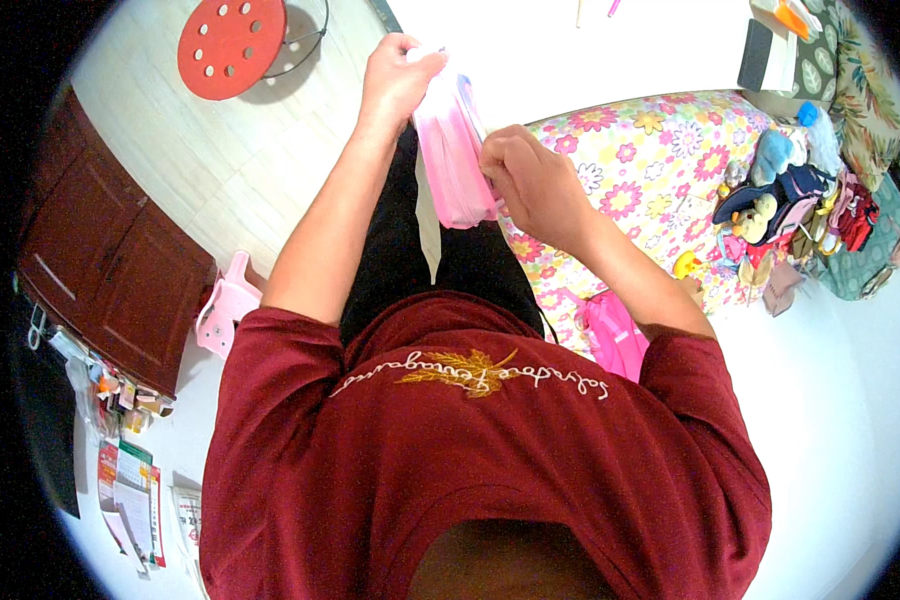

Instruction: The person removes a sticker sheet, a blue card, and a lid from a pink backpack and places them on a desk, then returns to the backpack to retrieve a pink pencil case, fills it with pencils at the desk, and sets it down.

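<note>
A long, soft pink-and-white pouch (456, 170) hangs in front of me above my lap. My left hand (398, 80) is closed on its far, white end, with the thumb lying across the top. At the pouch's right side, my right hand (530, 180) has its fingers curled in a pinch against the edge. What those fingertips grip is hidden, though they touch the pouch's side. A pale strip (428, 235) hangs down along the pouch's left side toward my lap.
Ahead is a white table (530, 50) with two thin sticks. A flowered cover (630, 160) spreads to the right, bearing soft toys (775, 155) and a bright pink bag (615, 330). Left are a red round stool (232, 48), a dark wooden cabinet (110, 250) and a small pink chair (232, 305).
</note>
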A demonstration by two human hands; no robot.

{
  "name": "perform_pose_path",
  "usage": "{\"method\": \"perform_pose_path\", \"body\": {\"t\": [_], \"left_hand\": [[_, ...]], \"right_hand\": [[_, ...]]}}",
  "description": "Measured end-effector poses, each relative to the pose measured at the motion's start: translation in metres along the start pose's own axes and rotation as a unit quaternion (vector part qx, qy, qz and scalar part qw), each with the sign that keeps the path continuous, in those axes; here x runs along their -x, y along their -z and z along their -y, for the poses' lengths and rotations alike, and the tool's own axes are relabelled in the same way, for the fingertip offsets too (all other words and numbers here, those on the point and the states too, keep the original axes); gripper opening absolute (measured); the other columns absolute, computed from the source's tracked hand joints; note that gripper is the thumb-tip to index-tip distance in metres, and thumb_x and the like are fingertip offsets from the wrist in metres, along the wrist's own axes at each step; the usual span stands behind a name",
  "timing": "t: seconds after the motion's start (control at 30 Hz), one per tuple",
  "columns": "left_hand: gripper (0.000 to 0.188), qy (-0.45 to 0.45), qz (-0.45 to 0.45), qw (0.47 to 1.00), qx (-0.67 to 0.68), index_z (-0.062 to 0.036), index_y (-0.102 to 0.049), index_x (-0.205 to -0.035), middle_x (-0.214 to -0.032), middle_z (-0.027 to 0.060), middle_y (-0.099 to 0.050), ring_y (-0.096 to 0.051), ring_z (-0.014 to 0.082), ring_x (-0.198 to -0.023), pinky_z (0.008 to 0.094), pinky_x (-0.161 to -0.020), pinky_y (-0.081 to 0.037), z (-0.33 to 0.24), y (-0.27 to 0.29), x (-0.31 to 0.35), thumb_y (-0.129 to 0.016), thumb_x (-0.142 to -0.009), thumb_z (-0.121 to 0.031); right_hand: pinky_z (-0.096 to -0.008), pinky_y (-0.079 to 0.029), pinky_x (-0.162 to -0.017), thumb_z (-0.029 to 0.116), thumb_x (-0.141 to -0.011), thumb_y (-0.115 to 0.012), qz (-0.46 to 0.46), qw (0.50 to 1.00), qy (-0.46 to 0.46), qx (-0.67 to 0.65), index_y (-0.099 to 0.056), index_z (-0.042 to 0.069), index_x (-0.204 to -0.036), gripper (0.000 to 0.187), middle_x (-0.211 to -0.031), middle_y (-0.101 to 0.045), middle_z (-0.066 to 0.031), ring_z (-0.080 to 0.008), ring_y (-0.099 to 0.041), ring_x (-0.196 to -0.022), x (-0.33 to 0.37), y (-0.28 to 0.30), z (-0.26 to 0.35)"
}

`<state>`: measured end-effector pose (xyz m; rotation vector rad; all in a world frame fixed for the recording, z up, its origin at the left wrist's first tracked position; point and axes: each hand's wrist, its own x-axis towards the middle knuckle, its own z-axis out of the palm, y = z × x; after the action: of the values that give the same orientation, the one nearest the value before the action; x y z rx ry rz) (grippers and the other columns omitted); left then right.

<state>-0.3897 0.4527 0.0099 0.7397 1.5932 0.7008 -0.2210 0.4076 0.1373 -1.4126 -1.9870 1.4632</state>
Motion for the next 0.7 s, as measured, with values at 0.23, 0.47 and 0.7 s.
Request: {"method": "perform_pose_path", "body": {"t": [0.23, 0.47, 0.7], "left_hand": [[0.032, -0.009, -0.036, 0.999, 0.036, 0.0012, -0.051, -0.092, -0.074, 0.0086, -0.059, -0.056, 0.0110, -0.062, 0.0247, -0.052, -0.046, -0.019, 0.008, 0.005, -0.070, -0.074, -0.016], [0.033, -0.102, -0.036, 0.994, -0.025, -0.0031, -0.049, -0.092, -0.065, 0.0015, -0.056, -0.043, 0.0032, -0.045, 0.0200, -0.036, -0.029, -0.036, 0.006, 0.005, -0.070, -0.076, -0.023], [0.033, -0.110, -0.035, 0.993, 0.018, -0.0032, -0.049, -0.092, -0.066, 0.0024, -0.058, -0.049, 0.0048, -0.051, 0.0195, -0.042, -0.036, -0.025, 0.001, -0.001, -0.071, -0.076, -0.022]], "right_hand": [[-0.0331, -0.050, -0.064, 0.004, -0.083, -0.053, 0.006, 0.988, 0.127, 0.084, -0.050, 0.002, -0.088, 0.006, -0.087, -0.056, -0.0115, -0.0284, -0.059, -0.078, 0.008, 0.001, -0.026], [-0.0295, -0.045, -0.064, 0.006, -0.086, -0.050, 0.049, 0.985, -0.127, -0.109, -0.049, 0.003, -0.090, 0.005, -0.084, -0.055, -0.0100, -0.0256, -0.055, -0.070, -0.010, 0.005, -0.012], [-0.0282, -0.042, -0.060, 0.007, -0.086, -0.051, 0.010, 1.000, 0.004, -0.009, -0.048, 0.003, -0.089, 0.006, -0.077, -0.053, -0.0094, -0.0195, -0.052, -0.065, -0.002, -0.002, -0.014]]}}
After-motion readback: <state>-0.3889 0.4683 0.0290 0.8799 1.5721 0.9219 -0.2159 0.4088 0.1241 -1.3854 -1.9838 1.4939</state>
